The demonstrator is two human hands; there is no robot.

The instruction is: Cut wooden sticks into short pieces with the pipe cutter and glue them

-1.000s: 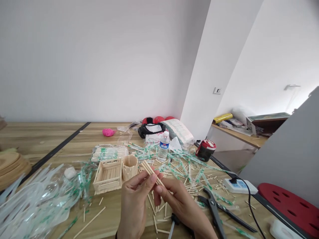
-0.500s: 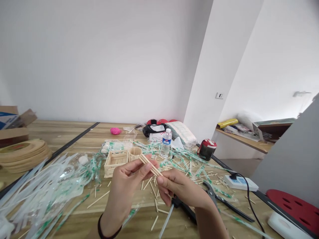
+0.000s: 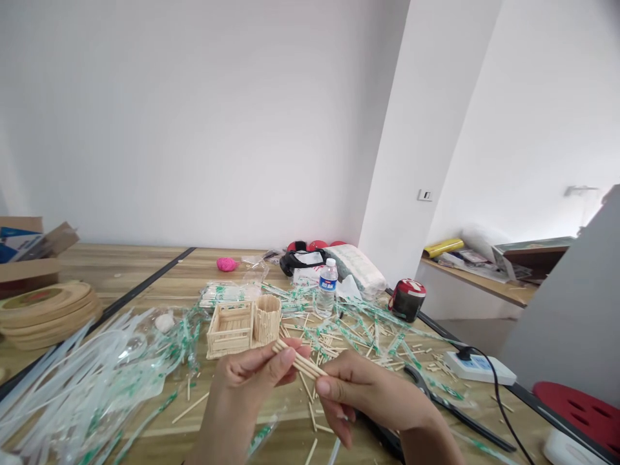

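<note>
Several thin wooden sticks point(image 3: 301, 363) lie side by side in a small bundle between my hands. My left hand point(image 3: 256, 381) pinches their left end between thumb and fingers. The right end is gripped by my right hand point(image 3: 361, 391), its thumb on top and lower fingers curled. Just behind my left hand stands a small box made of sticks point(image 3: 231, 327), joined to a round stick cup point(image 3: 267, 320). Loose sticks and torn green-and-clear wrappers point(image 3: 375, 332) are scattered behind and to the right. A dark tool handle point(image 3: 380, 434) is partly hidden under my right hand.
Clear plastic strips point(image 3: 97, 381) cover the left. Behind the hands are a water bottle point(image 3: 327, 290) and pink yarn point(image 3: 227, 264). Black-handled pliers point(image 3: 455, 410), a power strip point(image 3: 479, 367) and a red-black tape measure point(image 3: 407, 299) sit right. Wooden rings point(image 3: 48, 313) lie far left.
Both hands and the held sticks sit lower in the view, and my right hand is further right. The table scene has shifted slightly down, showing more of the stick box and cup.
</note>
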